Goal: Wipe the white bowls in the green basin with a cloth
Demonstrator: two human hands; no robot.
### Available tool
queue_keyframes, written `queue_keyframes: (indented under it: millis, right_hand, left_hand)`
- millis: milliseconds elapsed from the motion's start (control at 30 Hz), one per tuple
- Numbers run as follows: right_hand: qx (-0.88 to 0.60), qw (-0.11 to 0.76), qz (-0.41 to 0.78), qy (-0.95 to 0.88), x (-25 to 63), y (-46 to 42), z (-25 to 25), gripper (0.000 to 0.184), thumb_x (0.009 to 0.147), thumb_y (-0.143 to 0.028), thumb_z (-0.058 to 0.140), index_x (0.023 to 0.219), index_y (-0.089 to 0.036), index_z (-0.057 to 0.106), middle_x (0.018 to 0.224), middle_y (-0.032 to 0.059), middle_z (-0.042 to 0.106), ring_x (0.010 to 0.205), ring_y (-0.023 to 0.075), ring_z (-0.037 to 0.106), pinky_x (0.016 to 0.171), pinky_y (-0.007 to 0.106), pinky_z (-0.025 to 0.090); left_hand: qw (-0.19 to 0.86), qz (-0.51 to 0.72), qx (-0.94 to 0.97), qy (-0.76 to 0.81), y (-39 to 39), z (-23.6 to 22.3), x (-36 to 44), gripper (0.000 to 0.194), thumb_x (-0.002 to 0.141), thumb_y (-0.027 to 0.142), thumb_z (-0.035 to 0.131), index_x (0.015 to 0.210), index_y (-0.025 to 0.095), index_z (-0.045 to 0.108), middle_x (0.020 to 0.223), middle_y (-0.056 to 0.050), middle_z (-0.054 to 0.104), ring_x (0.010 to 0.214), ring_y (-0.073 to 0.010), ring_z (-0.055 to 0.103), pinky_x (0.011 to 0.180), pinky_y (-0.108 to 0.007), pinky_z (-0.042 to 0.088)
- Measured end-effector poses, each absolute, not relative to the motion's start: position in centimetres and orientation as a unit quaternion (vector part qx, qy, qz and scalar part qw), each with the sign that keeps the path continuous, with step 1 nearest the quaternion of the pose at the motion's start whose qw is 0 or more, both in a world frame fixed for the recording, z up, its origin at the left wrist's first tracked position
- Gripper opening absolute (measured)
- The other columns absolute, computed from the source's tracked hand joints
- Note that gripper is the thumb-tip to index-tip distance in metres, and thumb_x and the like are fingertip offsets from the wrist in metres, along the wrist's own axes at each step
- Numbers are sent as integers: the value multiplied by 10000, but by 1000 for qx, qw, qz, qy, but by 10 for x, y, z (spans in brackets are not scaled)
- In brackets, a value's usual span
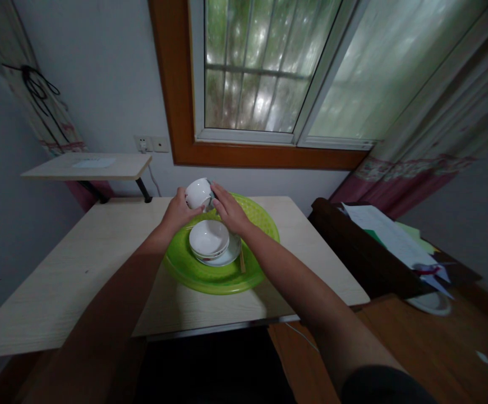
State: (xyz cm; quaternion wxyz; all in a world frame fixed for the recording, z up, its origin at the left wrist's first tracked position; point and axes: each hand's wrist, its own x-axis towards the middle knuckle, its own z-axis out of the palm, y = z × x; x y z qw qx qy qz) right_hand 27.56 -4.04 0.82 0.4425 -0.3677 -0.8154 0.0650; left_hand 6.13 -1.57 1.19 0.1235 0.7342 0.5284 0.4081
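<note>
Above the far half of a round green tray [219, 287], my left hand [178, 213] is closed on a white bowl [197, 193], its thumb along the near edge. The bowl is tilted, and a dark pattern shows near its rim. My right hand [231, 210] presses against the bowl's right side with fingers fairly straight. A small greyish-green patch shows between that hand and the bowl; I cannot make out what it is. Below them, stacked white bowls [209, 238] rest on a white plate [231, 253] on the tray. Wooden chopsticks [243, 262] lie right of the plate.
The tray stands on a pale wooden table [101, 258]. A raised shelf [122, 165] holding a paper sits at the back left. Beyond the table's right edge is a dark brown piece of furniture [353, 252] with papers [385, 230] on it. A window [265, 73] is behind.
</note>
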Motion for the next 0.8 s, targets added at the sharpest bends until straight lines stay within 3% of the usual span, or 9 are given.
queue_keyframes:
  millis: [367,667,800]
  right_hand:
    - [-328,367,-20,-870,263,-55,23,540,1098,-425,369,1604,-249,431,1670,82,408,1601,226,251,1315,533,195]
    - [-395,470,58,-787,276,-34,9,675,1092,-594,236,1618,-208,407,1657,111,425,1553,213,361,1299,451,273]
    - [-440,489,118,-744,283,-25,0,794,1050,-707,218,1594,-177,449,1610,140,487,1505,245,442,1281,465,305]
  left_hand:
    - [110,348,796,483,-21,11,63,548,711,425,769,1135,218,491,1044,-108,694,945,-296,704,791,-390,537]
    - [96,345,802,478,-22,12,63,562,713,453,783,1148,213,520,1097,-111,682,998,-301,687,853,-402,544]
    - [97,373,782,489,-24,14,63,585,701,442,802,1150,221,497,1113,-98,676,1028,-285,675,869,-380,538]
